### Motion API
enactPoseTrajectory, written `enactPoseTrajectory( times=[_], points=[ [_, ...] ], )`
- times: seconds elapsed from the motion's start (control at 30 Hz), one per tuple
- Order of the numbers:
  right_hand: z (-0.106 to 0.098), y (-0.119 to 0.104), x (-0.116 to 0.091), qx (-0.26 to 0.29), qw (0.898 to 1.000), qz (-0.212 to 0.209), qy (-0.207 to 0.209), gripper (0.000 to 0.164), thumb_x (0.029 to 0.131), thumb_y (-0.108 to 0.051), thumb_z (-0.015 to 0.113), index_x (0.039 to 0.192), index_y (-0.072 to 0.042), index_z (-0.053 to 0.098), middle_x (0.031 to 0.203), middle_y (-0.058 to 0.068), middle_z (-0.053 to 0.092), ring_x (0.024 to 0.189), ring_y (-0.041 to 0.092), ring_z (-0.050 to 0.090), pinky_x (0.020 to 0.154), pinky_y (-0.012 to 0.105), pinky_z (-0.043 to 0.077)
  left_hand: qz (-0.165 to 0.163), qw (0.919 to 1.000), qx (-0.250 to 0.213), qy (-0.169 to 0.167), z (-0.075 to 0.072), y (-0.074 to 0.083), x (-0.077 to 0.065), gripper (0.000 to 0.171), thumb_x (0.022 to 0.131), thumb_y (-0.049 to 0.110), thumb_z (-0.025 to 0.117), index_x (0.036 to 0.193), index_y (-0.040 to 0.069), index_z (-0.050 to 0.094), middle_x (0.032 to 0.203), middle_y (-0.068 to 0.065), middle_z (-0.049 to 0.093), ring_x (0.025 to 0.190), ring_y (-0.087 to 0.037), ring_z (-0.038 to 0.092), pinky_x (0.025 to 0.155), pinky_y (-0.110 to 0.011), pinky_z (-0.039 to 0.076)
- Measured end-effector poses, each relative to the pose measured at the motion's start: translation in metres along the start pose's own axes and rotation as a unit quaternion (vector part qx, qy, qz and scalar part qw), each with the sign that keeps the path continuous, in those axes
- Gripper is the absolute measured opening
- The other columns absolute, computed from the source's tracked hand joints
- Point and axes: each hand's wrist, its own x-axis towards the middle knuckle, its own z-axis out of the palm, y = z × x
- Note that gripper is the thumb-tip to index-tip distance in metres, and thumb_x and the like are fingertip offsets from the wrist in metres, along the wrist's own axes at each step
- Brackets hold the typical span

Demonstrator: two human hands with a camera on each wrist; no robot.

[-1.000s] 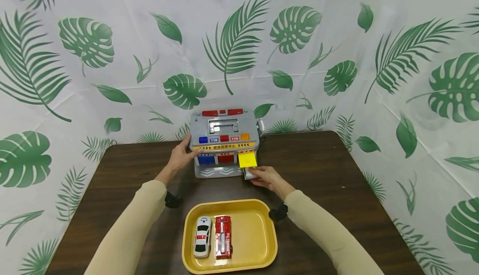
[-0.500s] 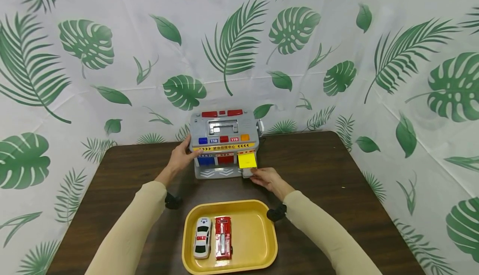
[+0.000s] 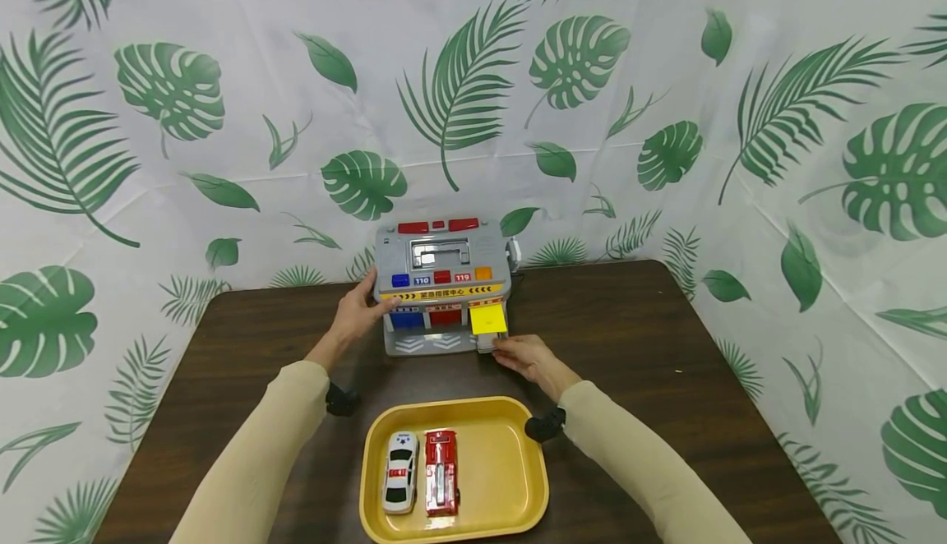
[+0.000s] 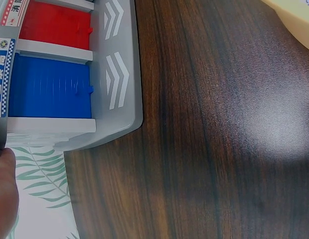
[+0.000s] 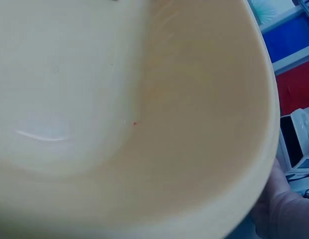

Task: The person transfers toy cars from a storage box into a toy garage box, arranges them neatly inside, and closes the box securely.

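Note:
A grey toy garage (image 3: 394, 258) stands at the back of the table, with blue (image 4: 50, 87) and red (image 4: 57, 26) doors down and a yellow door (image 3: 487, 320) raised. My left hand (image 3: 355, 315) grips the garage's left side, thumb on the front edge. With its fingertips, my right hand (image 3: 534, 359) pinches the end of a white toy vehicle (image 5: 298, 130) under the yellow door. The door covers much of the vehicle in the head view. Only a thumb and part of the right hand show in the right wrist view.
A yellow tray (image 3: 543, 478) lies in front of the garage. Inside it are a white toy police car (image 3: 400, 474) and a red toy fire truck (image 3: 441, 474). The leaf-print cloth (image 3: 459, 199) hangs behind the brown table (image 3: 614, 322).
The white toy vehicle has shifted slightly left, squarer beneath the yellow door. My right hand has turned and drawn a little lower. The left hand keeps its place on the garage.

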Motion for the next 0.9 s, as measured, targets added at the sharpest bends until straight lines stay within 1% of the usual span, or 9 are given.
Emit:
enactPoseTrajectory(
  times=[0.13,0.27,0.43,0.5,0.6,0.7,0.8,0.9],
  points=[
    [0.001,0.0,0.002,0.004,1.0,0.003,0.002,0.042,0.091,-0.003,0.059,0.126,0.016,0.047,0.093,0.013,0.062,0.085,0.02,0.063,0.098,0.041,0.045,-0.003,1.0,-0.002,0.003,0.0,0.001,0.0,0.085,0.091,0.032,0.063,0.152,0.012,0.007,0.147,-0.019,0.037,0.13,-0.032,0.043,0.106,-0.045,0.035],
    [0.002,0.0,0.003,0.021,1.0,0.0,0.005,0.043,0.092,-0.003,0.058,0.128,0.017,0.045,0.104,0.019,0.062,0.092,0.024,0.062,0.098,0.04,0.045,-0.005,1.0,0.002,0.004,0.0,0.0,0.0,0.086,0.09,0.032,0.063,0.152,0.011,0.007,0.147,-0.019,0.037,0.129,-0.031,0.043,0.105,-0.045,0.036],
    [0.003,-0.001,0.003,0.055,0.998,0.002,0.017,0.041,0.093,0.001,0.054,0.129,0.016,0.045,0.116,0.024,0.058,0.096,0.026,0.061,0.098,0.041,0.045,-0.01,0.9999,0.005,0.003,0.0,0.0,0.001,0.087,0.09,0.033,0.063,0.152,0.01,0.007,0.148,-0.019,0.034,0.13,-0.031,0.042,0.105,-0.045,0.036],
    [0.003,-0.002,0.003,0.073,0.997,0.001,0.019,0.041,0.093,0.002,0.053,0.131,0.015,0.043,0.122,0.026,0.055,0.102,0.027,0.059,0.099,0.04,0.044,-0.008,1.0,0.004,0.003,0.0,0.0,0.001,0.086,0.09,0.032,0.063,0.152,0.008,0.007,0.149,-0.019,0.034,0.131,-0.031,0.042,0.105,-0.045,0.036],
    [0.006,-0.004,0.005,0.092,0.996,-0.012,0.006,0.043,0.094,0.005,0.048,0.135,0.015,0.039,0.133,0.028,0.047,0.116,0.03,0.052,0.103,0.039,0.04,-0.007,1.0,0.001,0.005,-0.001,-0.001,0.001,0.086,0.09,0.031,0.063,0.152,0.009,0.008,0.149,-0.019,0.033,0.131,-0.031,0.041,0.106,-0.045,0.035],
    [0.008,-0.007,0.007,0.12,0.992,-0.03,-0.021,0.044,0.096,0.008,0.041,0.139,0.014,0.032,0.142,0.028,0.038,0.126,0.03,0.042,0.108,0.037,0.034,-0.005,1.0,0.001,0.005,-0.001,-0.001,0.001,0.086,0.09,0.032,0.063,0.152,0.009,0.008,0.15,-0.018,0.033,0.133,-0.031,0.039,0.106,-0.045,0.035],
    [0.009,-0.008,0.01,0.158,0.986,-0.041,-0.042,0.046,0.097,0.01,0.035,0.141,0.014,0.026,0.145,0.027,0.032,0.126,0.027,0.038,0.111,0.037,0.03,-0.002,1.0,-0.001,0.003,0.0,-0.002,0.001,0.086,0.09,0.033,0.063,0.152,0.009,0.008,0.15,-0.019,0.032,0.133,-0.032,0.038,0.106,-0.045,0.035],
    [0.009,-0.007,0.012,0.187,0.98,-0.042,-0.059,0.047,0.097,0.009,0.033,0.143,0.012,0.022,0.147,0.025,0.029,0.123,0.024,0.037,0.112,0.037,0.027,-0.003,1.0,0.0,0.002,0.0,-0.002,0.001,0.086,0.09,0.033,0.063,0.152,0.009,0.007,0.15,-0.019,0.031,0.133,-0.032,0.038,0.106,-0.045,0.035]
  ],
)
